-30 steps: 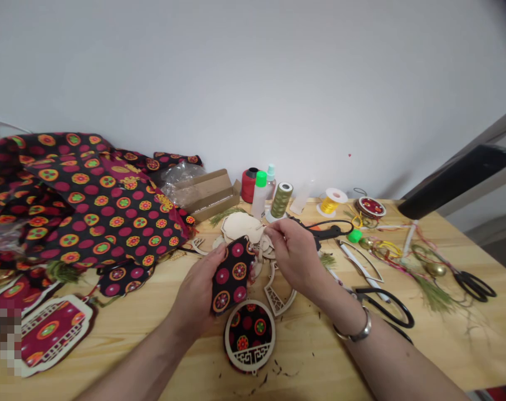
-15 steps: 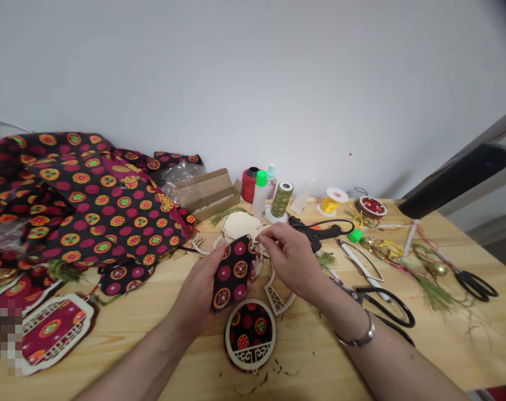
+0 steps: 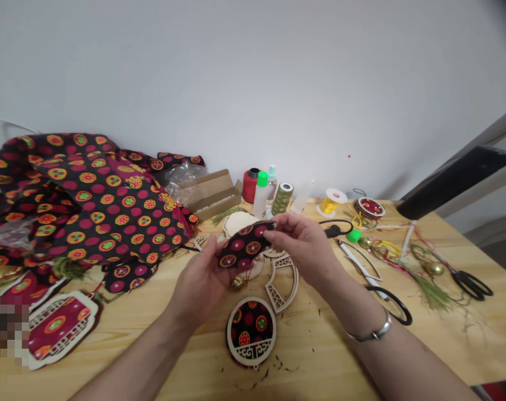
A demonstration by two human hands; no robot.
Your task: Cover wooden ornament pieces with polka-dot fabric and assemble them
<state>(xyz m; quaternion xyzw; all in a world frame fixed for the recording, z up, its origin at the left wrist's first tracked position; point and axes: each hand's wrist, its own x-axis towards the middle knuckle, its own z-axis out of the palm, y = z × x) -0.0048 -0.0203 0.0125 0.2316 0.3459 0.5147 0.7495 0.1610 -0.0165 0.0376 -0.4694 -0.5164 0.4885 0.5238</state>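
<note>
Both of my hands hold a small fabric-covered piece (image 3: 245, 247), black with red and orange dots, lifted above the wooden table (image 3: 319, 345). My left hand (image 3: 202, 281) grips its lower left end, and my right hand (image 3: 305, 248) pinches its upper right end. A small gold bell (image 3: 236, 282) hangs under the piece by my left fingers. Below my hands lies a round wooden ornament (image 3: 251, 332) with the same fabric inside. A curved wooden lattice piece (image 3: 283, 281) lies beside it.
A heap of dotted fabric (image 3: 89, 200) covers the left. A fabric-filled wooden frame (image 3: 54, 328) lies front left. Thread spools (image 3: 281, 199), a bottle with a green cap (image 3: 260, 194) and a cardboard box (image 3: 209, 192) stand at the back. Scissors (image 3: 392, 306), another pair (image 3: 472, 282), cords and bells lie at the right.
The fabric piece has turned from upright to nearly level and risen. My right hand moved from the wooden pieces behind it onto its right end. The bell now shows beneath.
</note>
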